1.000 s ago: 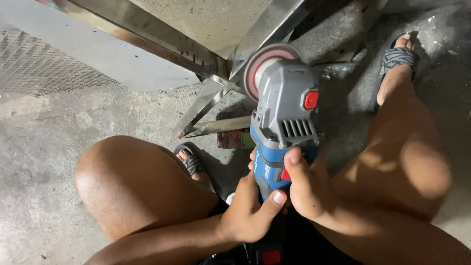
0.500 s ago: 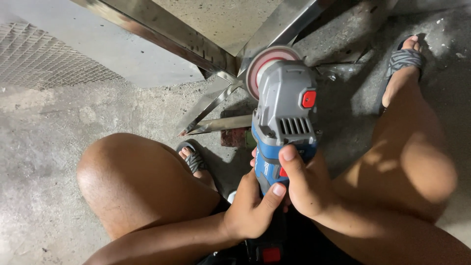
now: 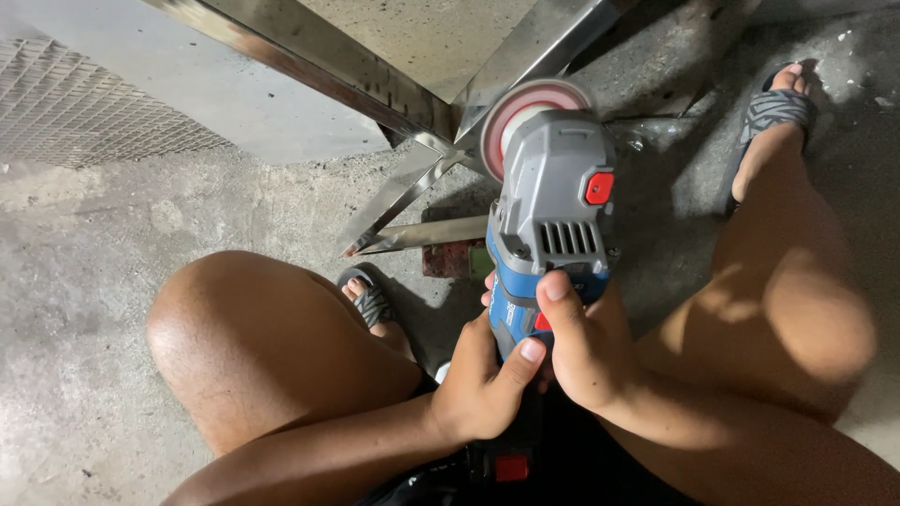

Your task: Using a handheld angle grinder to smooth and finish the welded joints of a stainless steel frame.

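Now both hands, left hand [image 3: 483, 389], right hand [image 3: 586, 351], on grey-blue plastic angle grinder [image 3: 551, 220], round disc [image 3: 525, 117] at shiny steel frame [image 3: 394, 94]

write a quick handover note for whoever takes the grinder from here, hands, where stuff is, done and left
Left hand: wrapped around the angle grinder body from the left, thumb up against it.
Right hand: gripping the same body from the right, thumb on top.
Grinder: disc sits at the corner joint of the shiny metal frame on the concrete floor; whether it touches is unclear.
Person squats, a sandalled foot on each side.
Done: cannot tell how far the joint is ground.
Left: probably finishing that corner.
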